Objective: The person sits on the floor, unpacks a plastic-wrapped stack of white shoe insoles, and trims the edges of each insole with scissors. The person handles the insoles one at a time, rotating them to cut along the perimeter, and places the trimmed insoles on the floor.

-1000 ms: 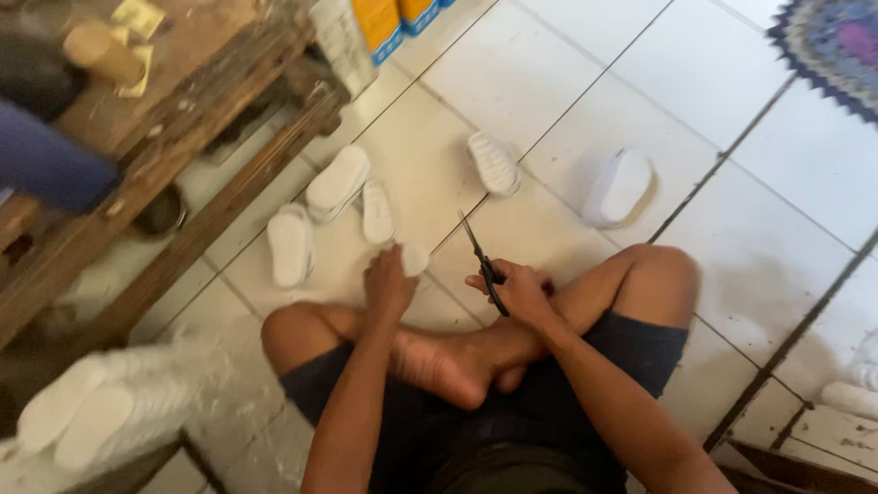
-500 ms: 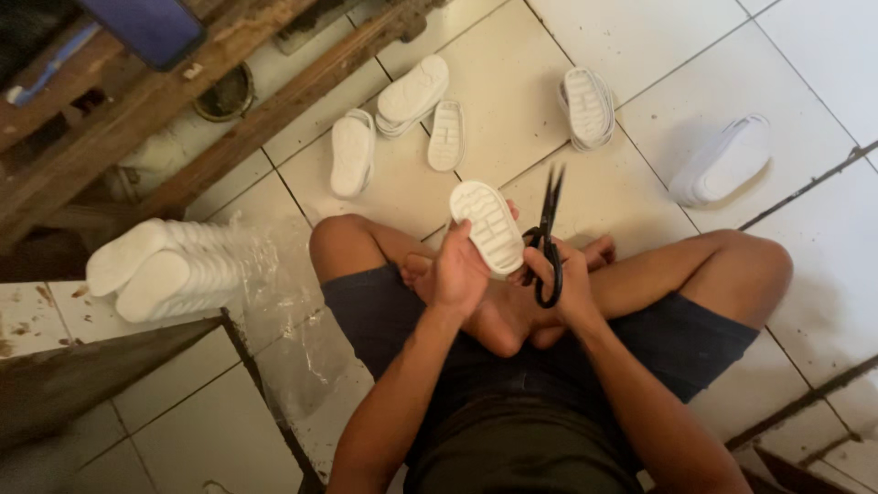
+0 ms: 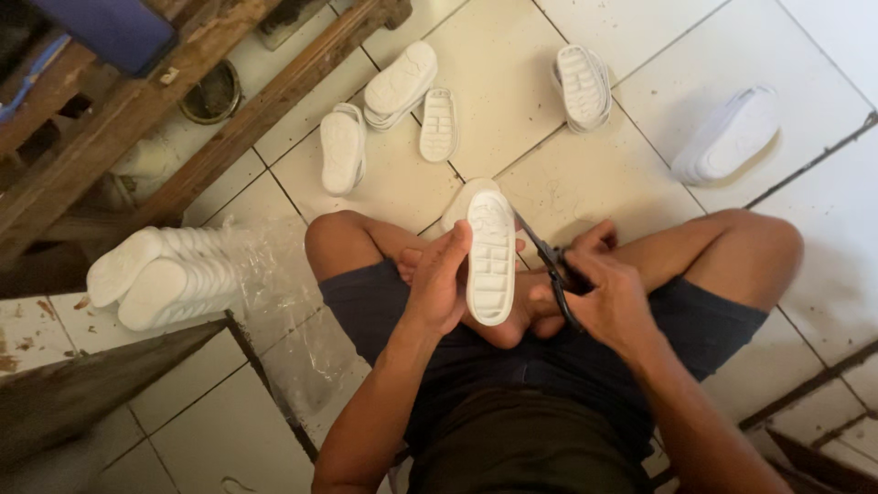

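Sitting on the tiled floor (image 3: pixel 585 174), the left hand (image 3: pixel 437 284) is pinching a white sole (image 3: pixel 490 261) while the right hand (image 3: pixel 611 297) is gripping scissors (image 3: pixel 549 267), whose blades, working so near those fingers, could nick them.

To my left, 1 clear, crumpled plastic bag (image 3: pixel 265 284) lies on the tiled floor (image 3: pixel 567 174). It holds stacked white soles (image 3: pixel 160 274) by the wooden frame (image 3: pixel 110 137).

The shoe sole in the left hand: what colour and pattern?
Plain white shoe sole with moulded ridged tread, held in the left hand; seen in the head view.
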`<state>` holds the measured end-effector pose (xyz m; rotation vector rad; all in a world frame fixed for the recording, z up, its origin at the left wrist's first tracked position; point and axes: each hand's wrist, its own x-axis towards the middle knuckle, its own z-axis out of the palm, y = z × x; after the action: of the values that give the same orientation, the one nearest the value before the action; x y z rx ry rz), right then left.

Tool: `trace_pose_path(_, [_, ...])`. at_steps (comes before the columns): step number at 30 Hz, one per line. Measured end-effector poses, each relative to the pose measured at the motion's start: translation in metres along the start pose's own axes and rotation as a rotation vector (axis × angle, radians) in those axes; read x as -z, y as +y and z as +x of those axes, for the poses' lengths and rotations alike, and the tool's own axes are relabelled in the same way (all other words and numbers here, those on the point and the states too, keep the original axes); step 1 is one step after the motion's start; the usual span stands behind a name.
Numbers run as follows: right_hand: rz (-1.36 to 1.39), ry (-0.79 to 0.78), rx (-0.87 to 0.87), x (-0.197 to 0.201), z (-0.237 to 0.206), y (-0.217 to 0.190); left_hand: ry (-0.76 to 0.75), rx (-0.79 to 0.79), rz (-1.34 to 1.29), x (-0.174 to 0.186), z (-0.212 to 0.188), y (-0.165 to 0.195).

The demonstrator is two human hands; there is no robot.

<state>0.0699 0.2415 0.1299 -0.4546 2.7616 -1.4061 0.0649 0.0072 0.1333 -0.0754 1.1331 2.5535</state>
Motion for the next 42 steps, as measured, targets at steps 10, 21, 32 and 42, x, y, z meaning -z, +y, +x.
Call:
trace_pose_path(10, [-0.245,0.034,0.161,0.023,0.010,-0.023,0.228,0.032,0.247,-0.023,-0.010,0.001])
trace_pose_path(21, [0.146,-0.061,-0.181,0.005,-0.008,0.012,0.163,-0.105,0.366,-0.008,-0.002,0.014])
trace_pose_path(32, [-0.008,-0.030,0.032,0.033,-0.008,-0.015,0.004,-0.359,-0.167,-0.029,-0.005,0.068])
trace_pose_path(42, [-0.210,-0.006,-0.110,0.042,-0.008,-0.042,-0.057,-0.472,0.270,-0.046,-0.011,0.061])
